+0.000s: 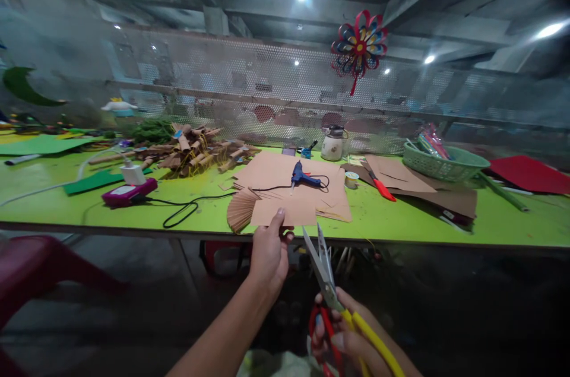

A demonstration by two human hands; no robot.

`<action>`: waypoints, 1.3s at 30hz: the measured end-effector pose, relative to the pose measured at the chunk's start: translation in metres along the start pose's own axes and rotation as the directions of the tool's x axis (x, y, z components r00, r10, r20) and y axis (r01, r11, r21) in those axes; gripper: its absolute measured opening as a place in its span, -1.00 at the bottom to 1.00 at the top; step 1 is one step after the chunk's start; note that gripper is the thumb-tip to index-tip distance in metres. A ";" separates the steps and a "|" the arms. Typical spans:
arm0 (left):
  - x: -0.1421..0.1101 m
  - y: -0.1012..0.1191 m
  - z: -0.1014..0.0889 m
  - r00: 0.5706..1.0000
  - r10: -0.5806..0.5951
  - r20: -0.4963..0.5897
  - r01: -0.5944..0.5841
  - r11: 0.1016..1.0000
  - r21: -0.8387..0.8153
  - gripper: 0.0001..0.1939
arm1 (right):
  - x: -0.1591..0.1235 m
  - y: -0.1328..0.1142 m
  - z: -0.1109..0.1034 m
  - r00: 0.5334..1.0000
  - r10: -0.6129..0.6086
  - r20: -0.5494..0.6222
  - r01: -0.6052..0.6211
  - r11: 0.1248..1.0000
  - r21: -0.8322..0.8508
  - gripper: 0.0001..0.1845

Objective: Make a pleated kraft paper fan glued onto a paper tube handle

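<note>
The left forearm comes in from below and slants up and to the right, its hand (269, 252) near the front edge of the green tabletop (401, 224). The thumb lies along the top of a brown paper piece (285, 212) and the fingers curl underneath, so the left hand pinches it by its near edge. This rectangle sits above the tabletop's front edge, its long axis running left to right, roughly in line with that edge; whether it touches the surface below cannot be told. Lower and to the right, the right hand (350, 342) is wrapped around the red and yellow handles of a pair of scissors (329, 292), thumb side up. The scissors' long axis runs from the handles at lower right up and slightly left, away from the person; the blades are spread, with their tips just beside the paper's near right corner. A pleated paper fan (240, 211) lies at the paper's left, and beyond it a blue glue gun (304, 176) rests on a larger brown sheet (262, 168), nozzle toward the person.
</note>
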State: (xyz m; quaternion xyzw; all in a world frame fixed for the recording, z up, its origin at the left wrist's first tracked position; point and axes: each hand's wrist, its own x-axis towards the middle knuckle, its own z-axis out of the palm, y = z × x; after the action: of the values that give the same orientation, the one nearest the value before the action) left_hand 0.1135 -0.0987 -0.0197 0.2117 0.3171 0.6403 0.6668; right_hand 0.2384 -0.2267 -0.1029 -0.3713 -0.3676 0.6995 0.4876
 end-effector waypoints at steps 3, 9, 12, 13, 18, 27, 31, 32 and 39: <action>0.001 0.001 -0.001 1.000 0.009 0.003 -0.009 1.000 -0.008 -0.70 | -0.004 -0.005 0.008 1.000 -0.001 0.007 0.001 1.000 0.010 -0.54; -0.002 0.002 -0.002 1.000 -0.001 0.002 0.001 1.000 -0.008 -0.74 | -0.006 -0.002 0.007 0.998 -0.058 0.011 0.057 0.995 0.076 -0.50; -0.003 0.000 -0.002 1.000 0.003 0.007 -0.003 1.000 -0.005 -0.74 | -0.005 0.001 0.005 0.996 -0.085 0.023 0.082 0.991 0.108 -0.50; -0.004 -0.001 -0.003 1.000 0.006 0.010 -0.006 1.000 -0.004 -0.74 | -0.004 0.002 0.004 0.995 -0.095 0.022 0.091 0.988 0.122 -0.49; -0.012 -0.009 -0.003 0.997 -0.056 0.057 0.057 0.998 -0.015 -0.77 | 0.012 0.016 -0.001 0.989 -0.143 0.030 0.129 0.955 0.266 -0.46; -0.026 -0.010 0.002 0.997 -0.070 0.013 0.071 0.997 -0.032 -0.82 | 0.025 0.017 0.020 0.954 -0.296 -0.050 0.284 0.836 0.469 -0.40; -0.025 -0.013 0.002 0.995 -0.103 0.016 0.104 0.994 -0.038 -0.84 | 0.014 0.006 0.036 0.943 -0.307 -0.126 0.330 0.831 0.449 -0.41; -0.025 -0.013 0.002 0.994 -0.110 0.019 0.111 0.993 -0.040 -0.84 | 0.014 0.005 0.037 0.939 -0.308 -0.152 0.344 0.832 0.436 -0.41; -0.022 -0.011 0.002 0.996 -0.087 0.016 0.088 0.993 -0.078 -0.83 | 0.013 0.005 0.041 0.918 -0.278 -0.282 0.354 0.894 0.274 -0.42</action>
State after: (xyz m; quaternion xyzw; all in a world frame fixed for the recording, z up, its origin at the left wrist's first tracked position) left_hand 0.1233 -0.1215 -0.0228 0.1753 0.2962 0.6212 0.7040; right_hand 0.1972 -0.2216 -0.0907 -0.3026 -0.2449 0.6113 0.6890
